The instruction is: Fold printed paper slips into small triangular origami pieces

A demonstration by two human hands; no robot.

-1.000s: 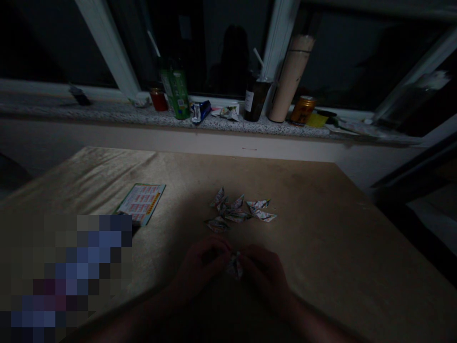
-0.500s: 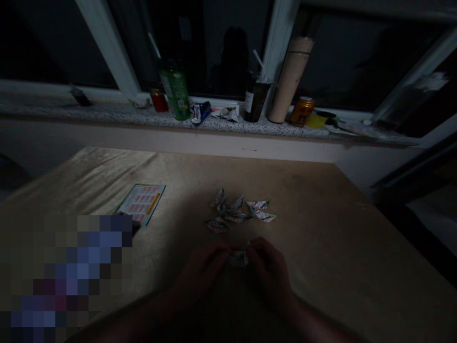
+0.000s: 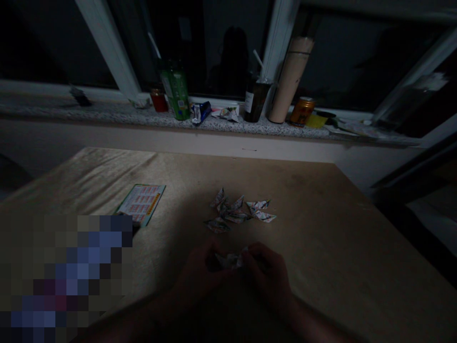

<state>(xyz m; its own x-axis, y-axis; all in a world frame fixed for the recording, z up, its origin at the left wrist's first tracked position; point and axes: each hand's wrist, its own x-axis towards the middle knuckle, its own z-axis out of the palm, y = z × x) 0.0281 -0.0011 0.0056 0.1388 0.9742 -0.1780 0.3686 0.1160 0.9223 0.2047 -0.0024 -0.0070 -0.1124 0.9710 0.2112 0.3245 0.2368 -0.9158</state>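
Between my two hands is a small piece of folded paper [image 3: 232, 260], pale with print on it, its exact shape hard to make out in the dim light. My left hand [image 3: 203, 267] grips its left side, fingers curled around behind. At its right edge, my right hand [image 3: 268, 267] pinches it between thumb and fingers. Just beyond the hands lie several folded paper boats [image 3: 237, 217] of printed paper, grouped close together on the table. One pair of pointed folded shapes [image 3: 263, 216] sits at the right of that group.
A printed card [image 3: 143, 202] lies on the tan table [image 3: 314, 228] at left, beside a blurred-out patch. On the granite windowsill [image 3: 221, 125] stand a green bottle [image 3: 177, 93], a dark cup with a straw [image 3: 255, 101], a tall pink flask [image 3: 290, 81] and an orange can [image 3: 302, 112].
My left hand has shifted its hold on the folded paper, with the fingers now curled and the thumb lower. The paper is turned and more of its pale side shows. The boats stay put.
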